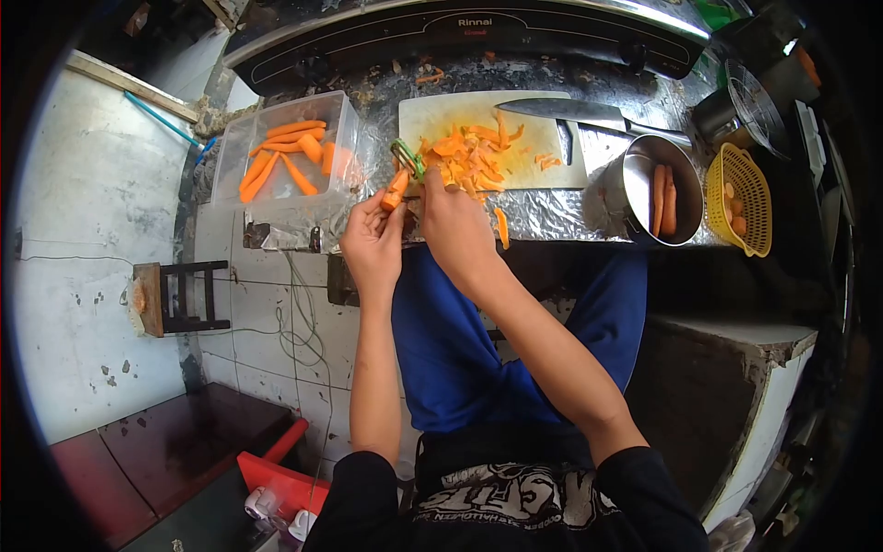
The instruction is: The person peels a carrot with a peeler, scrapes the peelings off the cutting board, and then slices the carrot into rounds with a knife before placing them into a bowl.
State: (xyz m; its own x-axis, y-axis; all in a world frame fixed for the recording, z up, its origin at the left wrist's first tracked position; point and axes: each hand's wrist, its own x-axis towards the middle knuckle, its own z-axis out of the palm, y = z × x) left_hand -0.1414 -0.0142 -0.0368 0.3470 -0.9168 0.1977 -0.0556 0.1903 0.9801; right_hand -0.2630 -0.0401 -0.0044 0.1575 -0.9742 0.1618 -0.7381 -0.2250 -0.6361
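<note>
Pinched in the fingers of my left hand [372, 230] is a short carrot piece [395, 190], tilted upward at the counter's front edge. My right hand [451, 216] grips a green peeler [407, 158], its head close to the upper end of that carrot; whether the blade touches cannot be made out. Beyond my hands, a heap of orange carrot peelings [474, 152] covers part of the white cutting board [423, 109]. One loose strip of peel [502, 228] hangs at the counter edge, right of my right hand.
A clear plastic container [345, 124] with several peeled carrots stands on the left. A large knife [570, 112] lies across the board's back right corner. Farther right are a metal pot [692, 166] holding carrots and a yellow basket [756, 198]. A stove [460, 46] backs the foil-covered counter.
</note>
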